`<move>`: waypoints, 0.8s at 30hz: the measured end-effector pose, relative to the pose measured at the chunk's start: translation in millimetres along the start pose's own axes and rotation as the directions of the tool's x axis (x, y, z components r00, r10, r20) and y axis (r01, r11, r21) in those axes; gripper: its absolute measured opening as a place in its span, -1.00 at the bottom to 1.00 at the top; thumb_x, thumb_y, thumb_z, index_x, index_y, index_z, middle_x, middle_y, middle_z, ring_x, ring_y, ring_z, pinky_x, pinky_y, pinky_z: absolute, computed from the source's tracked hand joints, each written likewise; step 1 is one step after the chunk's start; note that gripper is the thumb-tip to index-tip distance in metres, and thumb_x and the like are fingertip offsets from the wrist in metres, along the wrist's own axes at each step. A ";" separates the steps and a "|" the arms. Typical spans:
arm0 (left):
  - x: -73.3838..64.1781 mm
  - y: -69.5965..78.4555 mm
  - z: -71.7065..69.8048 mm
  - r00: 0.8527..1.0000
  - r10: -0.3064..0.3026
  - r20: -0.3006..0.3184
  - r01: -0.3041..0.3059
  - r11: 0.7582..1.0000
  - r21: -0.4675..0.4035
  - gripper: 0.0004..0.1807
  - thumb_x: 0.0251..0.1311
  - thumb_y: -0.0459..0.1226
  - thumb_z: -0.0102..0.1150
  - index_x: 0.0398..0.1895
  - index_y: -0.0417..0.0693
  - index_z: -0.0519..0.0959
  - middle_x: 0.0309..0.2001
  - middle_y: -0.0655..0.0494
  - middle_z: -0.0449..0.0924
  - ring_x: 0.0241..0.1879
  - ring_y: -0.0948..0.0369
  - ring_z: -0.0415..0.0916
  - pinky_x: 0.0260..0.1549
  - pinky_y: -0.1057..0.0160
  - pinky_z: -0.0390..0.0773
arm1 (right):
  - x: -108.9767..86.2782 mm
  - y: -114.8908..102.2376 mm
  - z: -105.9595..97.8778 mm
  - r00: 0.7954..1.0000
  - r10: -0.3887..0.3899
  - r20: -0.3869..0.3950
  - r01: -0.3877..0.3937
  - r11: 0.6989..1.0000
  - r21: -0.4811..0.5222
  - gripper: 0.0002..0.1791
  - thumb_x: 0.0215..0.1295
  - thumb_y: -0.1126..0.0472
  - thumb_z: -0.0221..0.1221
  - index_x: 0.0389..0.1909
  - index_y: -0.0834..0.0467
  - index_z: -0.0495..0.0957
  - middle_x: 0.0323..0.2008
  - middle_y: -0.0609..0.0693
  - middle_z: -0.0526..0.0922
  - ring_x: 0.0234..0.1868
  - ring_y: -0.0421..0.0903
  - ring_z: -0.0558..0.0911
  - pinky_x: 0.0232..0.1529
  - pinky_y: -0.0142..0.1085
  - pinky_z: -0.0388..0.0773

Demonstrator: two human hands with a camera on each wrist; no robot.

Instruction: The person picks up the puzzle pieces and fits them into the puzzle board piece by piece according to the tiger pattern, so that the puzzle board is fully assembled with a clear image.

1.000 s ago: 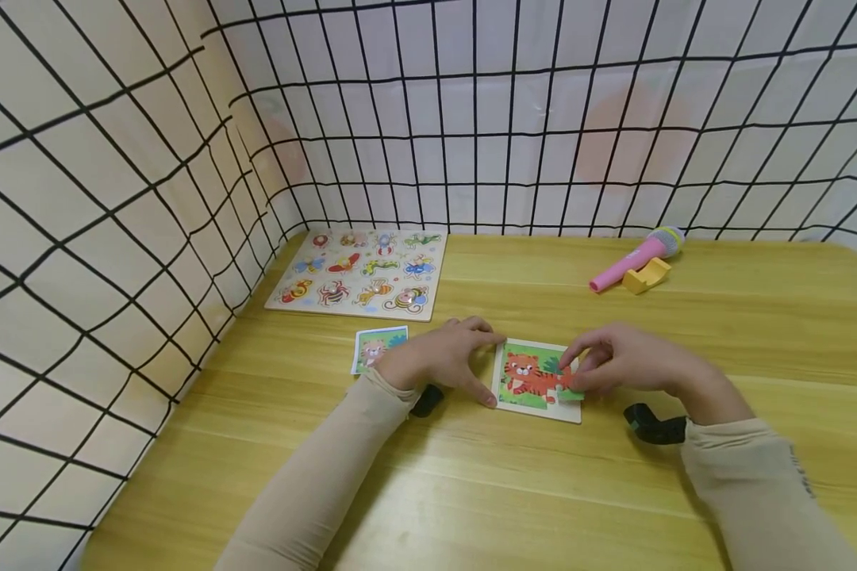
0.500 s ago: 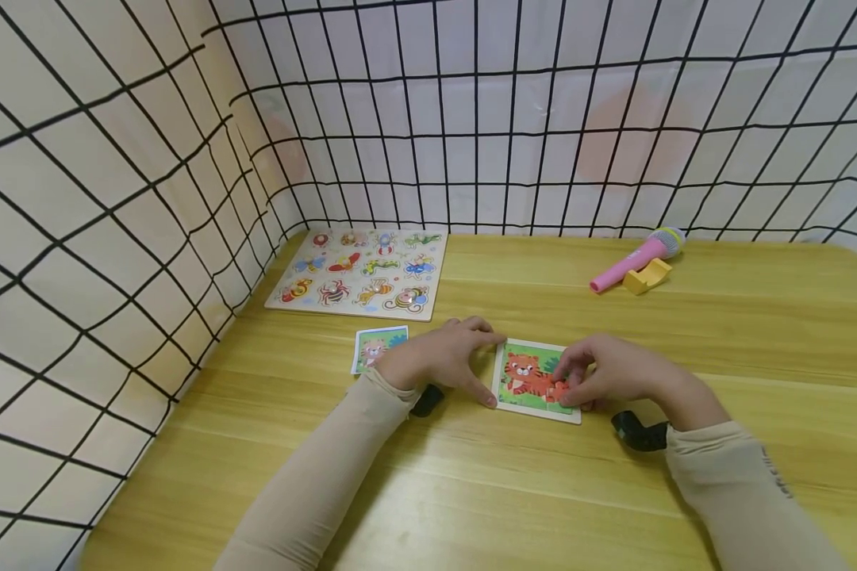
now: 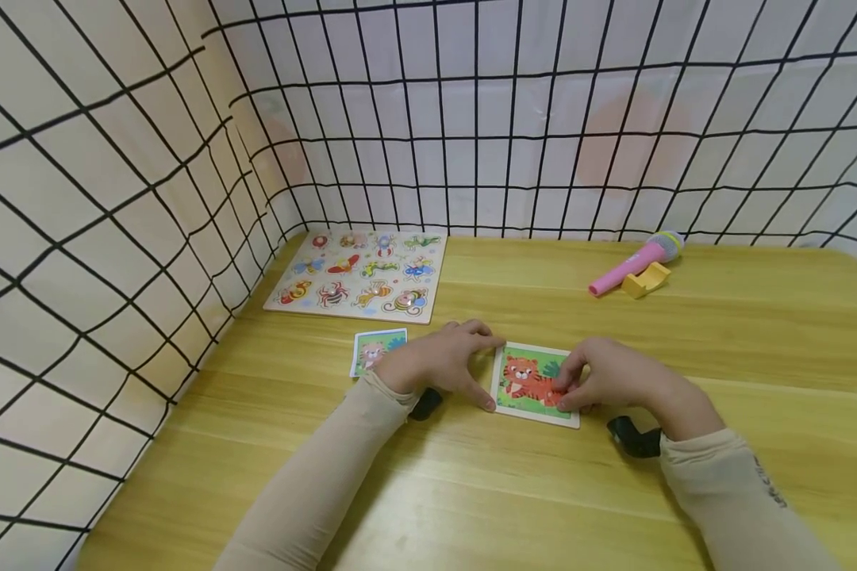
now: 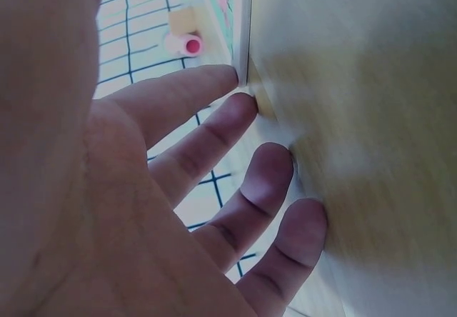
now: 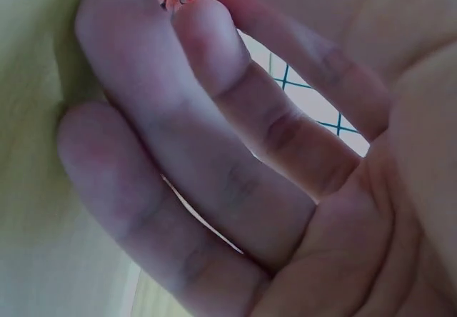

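A square tiger jigsaw puzzle (image 3: 528, 371) in a pale wooden tray (image 3: 536, 419) lies flat on the table. My left hand (image 3: 448, 358) spans the tray's left edge, with index finger and thumb touching its two left corners. In the left wrist view, the index fingertip (image 4: 227, 78) meets the tray's corner while the other fingers rest against the table. My right hand (image 3: 614, 381) is over the puzzle's right side, thumb and index finger pinching a puzzle piece at the lower right. The fingers mostly hide that piece; a sliver of orange shows in the right wrist view.
A small tiger picture card (image 3: 374, 349) lies left of the left hand. Behind it is a wooden insect peg board (image 3: 360, 277). A pink toy microphone (image 3: 632, 266) and a yellow curved block (image 3: 646, 280) lie at the back right. Black netting (image 3: 474, 119) borders the table.
The right hand has moved slightly left, bringing the puzzle piece down into the tray's lower right corner, where the tiger picture now looks continuous. The left hand has stayed at the tray's edge.
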State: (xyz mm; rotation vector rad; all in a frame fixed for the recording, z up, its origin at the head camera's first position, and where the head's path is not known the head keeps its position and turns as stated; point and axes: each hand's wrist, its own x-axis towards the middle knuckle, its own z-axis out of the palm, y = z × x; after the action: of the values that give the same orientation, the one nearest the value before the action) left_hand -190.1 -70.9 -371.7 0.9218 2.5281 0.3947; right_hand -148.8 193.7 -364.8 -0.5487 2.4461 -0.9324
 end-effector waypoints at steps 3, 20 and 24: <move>-0.8 0.3 3.0 1.000 -0.005 -0.010 0.005 1.000 0.006 0.10 -0.08 0.20 0.53 0.56 0.17 0.24 0.42 0.20 0.21 0.36 0.12 0.15 0.28 0.14 0.29 | -1.5 0.6 1.2 1.000 0.001 -0.011 -0.002 1.000 -0.027 -0.85 0.14 0.29 0.44 -0.25 0.17 0.75 -0.48 -0.08 0.58 -0.48 -0.14 0.54 -0.45 -0.28 0.52; -2.6 5.0 14.9 1.000 -0.009 -0.027 0.010 1.000 0.017 0.06 0.00 0.16 0.50 0.57 0.13 0.22 0.41 0.15 0.22 0.35 0.12 0.16 0.28 0.16 0.30 | -10.1 7.4 9.0 0.998 0.025 -0.050 -0.028 0.998 -0.061 -0.74 0.11 0.11 0.50 -0.22 0.14 0.78 -0.47 -0.10 0.55 -0.46 -0.13 0.44 -0.48 -0.33 0.36; -3.8 5.6 16.7 0.999 -0.006 -0.033 0.006 1.000 0.018 -0.02 0.11 0.09 0.45 0.56 0.10 0.23 0.42 0.11 0.22 0.35 0.10 0.17 0.27 0.16 0.31 | -9.2 11.8 10.9 0.997 0.006 -0.081 -0.013 0.996 -0.087 -0.73 0.13 0.09 0.49 -0.21 0.14 0.77 -0.46 -0.11 0.54 -0.43 -0.12 0.43 -0.45 -0.32 0.33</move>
State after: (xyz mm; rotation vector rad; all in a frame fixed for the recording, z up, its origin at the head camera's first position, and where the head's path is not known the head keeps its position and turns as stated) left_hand -176.5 -67.3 -382.9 0.9214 2.5676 0.3883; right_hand -137.7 201.0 -377.8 -0.5383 2.5697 -0.8627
